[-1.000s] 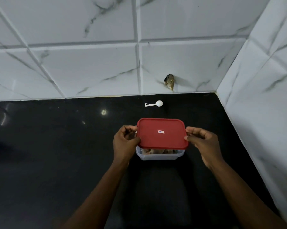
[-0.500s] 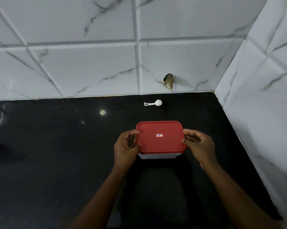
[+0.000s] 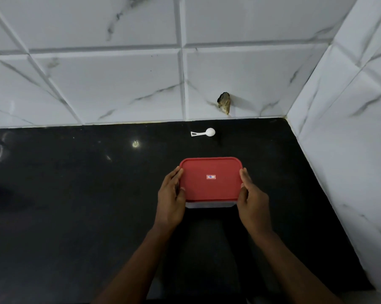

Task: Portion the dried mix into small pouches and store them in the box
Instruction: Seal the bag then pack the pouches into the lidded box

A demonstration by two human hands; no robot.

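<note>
Head view: left hand (image 3: 171, 194) and right hand (image 3: 252, 198) are pressing straight fingers (image 3: 176, 175) against the lid (image 3: 210, 178). Push evenly, sealing the box (image 3: 210, 204).

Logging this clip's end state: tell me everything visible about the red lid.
The red lid is a rounded rectangle, plastic by its look, with a raised rim and a small white label at centre. It lies level on the clear box on the black counter, covering it. The left hand and right hand flank its short sides, fingers along the edges, thumbs on the rim. Whether it is snapped shut cannot be told.
</note>
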